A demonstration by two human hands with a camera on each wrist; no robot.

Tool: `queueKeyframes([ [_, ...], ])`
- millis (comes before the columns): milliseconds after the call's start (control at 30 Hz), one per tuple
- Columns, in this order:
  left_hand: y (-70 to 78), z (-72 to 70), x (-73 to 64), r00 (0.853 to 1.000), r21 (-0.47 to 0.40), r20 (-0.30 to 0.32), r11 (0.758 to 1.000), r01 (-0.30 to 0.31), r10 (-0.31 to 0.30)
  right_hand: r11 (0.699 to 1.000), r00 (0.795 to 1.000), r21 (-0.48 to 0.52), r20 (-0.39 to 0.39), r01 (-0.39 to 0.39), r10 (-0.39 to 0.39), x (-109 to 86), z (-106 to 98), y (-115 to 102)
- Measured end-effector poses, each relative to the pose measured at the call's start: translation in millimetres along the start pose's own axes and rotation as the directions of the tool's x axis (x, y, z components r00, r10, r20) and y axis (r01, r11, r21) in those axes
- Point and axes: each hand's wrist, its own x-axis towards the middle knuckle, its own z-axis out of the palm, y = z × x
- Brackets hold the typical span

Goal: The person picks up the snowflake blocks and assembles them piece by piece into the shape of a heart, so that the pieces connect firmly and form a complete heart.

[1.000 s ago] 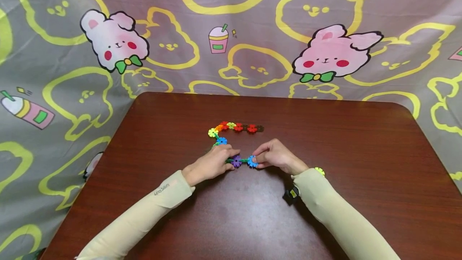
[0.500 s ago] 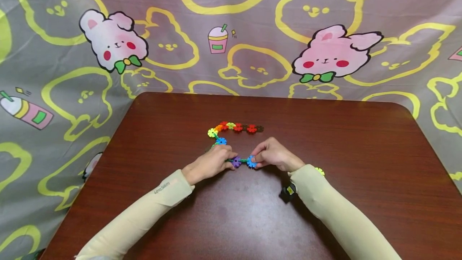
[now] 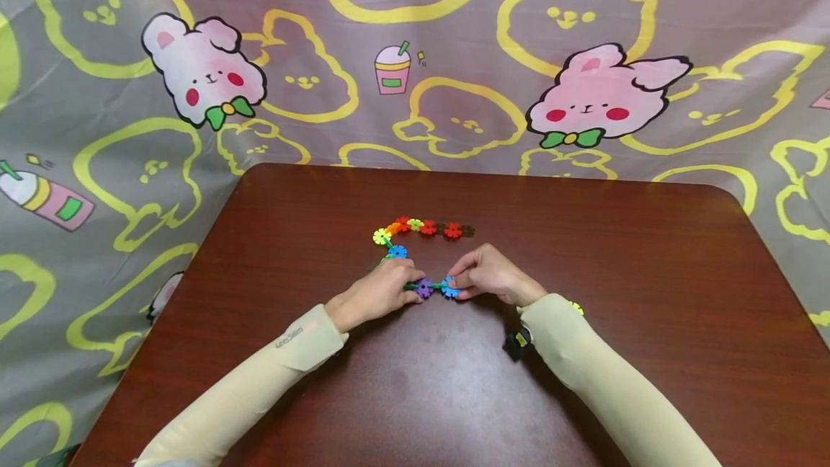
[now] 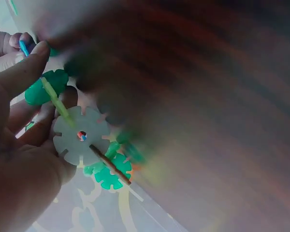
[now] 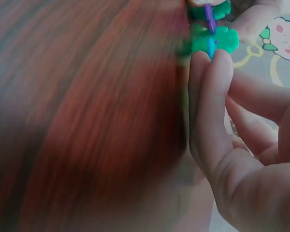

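A chain of colourful plastic interlocking discs with notched rims lies on the table in the head view, curving from a brown end past red, orange and yellow discs [image 3: 382,237] to a blue disc [image 3: 397,253]. My left hand [image 3: 379,290] covers part of it and pinches the chain beside a purple disc [image 3: 424,289]. Thumb and fingers of my right hand [image 3: 496,276] pinch another blue disc [image 3: 447,284], joined to the purple one through an edge-on green disc [image 3: 436,286]. In the left wrist view, a pale disc [image 4: 89,154] hangs from the chain below the left fingers.
A loose yellow disc [image 3: 576,308] lies behind the right sleeve, partly hidden. The black wrist camera [image 3: 518,342] sits under the right cuff. Behind the brown table [image 3: 648,251] hangs a patterned cloth [image 3: 467,42].
My right hand has shifted slightly left with its blue disc, narrowing the gap to the purple disc. The left hand keeps its place on the chain.
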Motion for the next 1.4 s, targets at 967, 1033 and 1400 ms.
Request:
queueKeyframes([
  [967,1.2,-5.2,-13.1,0.996,0.093,0.032,0.993,0.075,-0.078,0.755,0.961,-0.601,0.095,0.263,-0.26,-78.2,-135.5,50.3],
  [1033,1.0,-5.5,-13.4,0.996,0.096,0.036,0.992,0.078,-0.082,0.732,0.96,-0.626,0.109,0.269,-0.259,-78.9,-131.5,53.0],
  [1400,0.8,-5.2,-14.6,0.997,0.103,0.016,0.992,0.068,-0.07,0.59,0.937,-0.751,0.105,0.295,-0.334,-77.6,-114.6,52.9],
])
